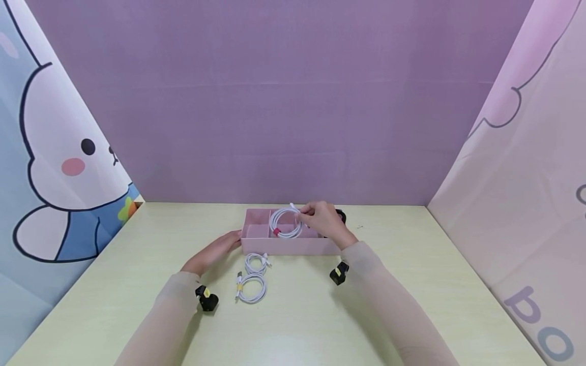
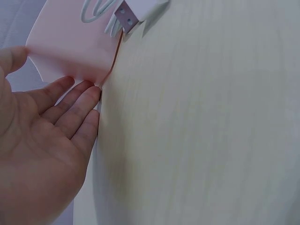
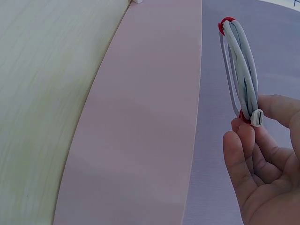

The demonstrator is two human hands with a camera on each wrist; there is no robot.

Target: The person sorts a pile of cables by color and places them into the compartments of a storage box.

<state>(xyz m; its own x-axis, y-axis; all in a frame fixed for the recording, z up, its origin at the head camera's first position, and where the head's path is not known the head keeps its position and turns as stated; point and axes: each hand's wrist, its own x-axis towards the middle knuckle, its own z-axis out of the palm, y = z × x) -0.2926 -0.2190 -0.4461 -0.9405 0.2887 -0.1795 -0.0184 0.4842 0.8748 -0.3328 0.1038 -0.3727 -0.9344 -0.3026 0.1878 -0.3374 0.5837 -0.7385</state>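
My right hand [image 1: 324, 219] pinches a coiled white charging cable [image 1: 273, 223] with red ties, held over the pink divided box [image 1: 289, 247]. In the right wrist view the cable coil [image 3: 241, 65] hangs between thumb and fingers, a small oval connector at its lower end. My left hand [image 1: 215, 252] touches the left end of the box. Its fingers are straight against the pink wall [image 2: 75, 42] in the left wrist view. Two more coiled white cables lie in front of the box: a smaller one [image 1: 251, 268] and one with a yellow tie [image 1: 264, 290].
A black item [image 1: 341, 215] shows at the right end of the box, partly behind my right hand. Small dark bits [image 1: 360, 226] lie on the pale wooden table [image 1: 393, 284] to the right. A purple cloth backdrop [image 1: 293, 112] rises behind the table, with printed curtains at both sides.
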